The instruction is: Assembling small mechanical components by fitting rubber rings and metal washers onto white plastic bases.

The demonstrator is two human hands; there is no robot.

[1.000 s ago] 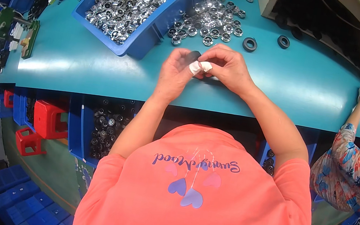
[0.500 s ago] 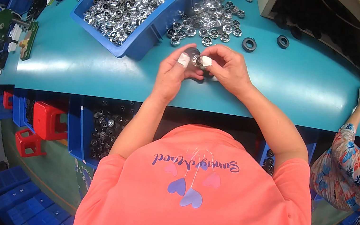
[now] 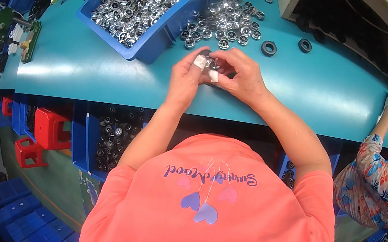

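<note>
Standing at the left edge of the frame is a green press (image 3: pixel 32 43), beside the teal worktop (image 3: pixel 82 78). At upper left, a blue bin (image 3: pixel 168 36) holds a heap of shiny hubs (image 3: pixel 142 3). Near the upper middle, the left hand (image 3: pixel 186 74) has its grip closed around a dark-rimmed wheel (image 3: pixel 210 63) with a shiny centre, its taped thumb lying across the near side. Just above, loose hubs (image 3: pixel 233 22) lie on the worktop. From the right of the wheel, the right hand (image 3: pixel 246 78) bends in, fingers curled at its edge; how firmly that grip presses, I cannot tell.

The step in hand seems to be seating a hub in a black ring; the next move would call for a steady left grip and even thumb pressure around the rim. Right of the hands lie two spare rings (image 3: pixel 263 50), apart from each other. At far right, a co-worker (image 3: pixel 376 179) handles something dark with gloved hands.
</note>
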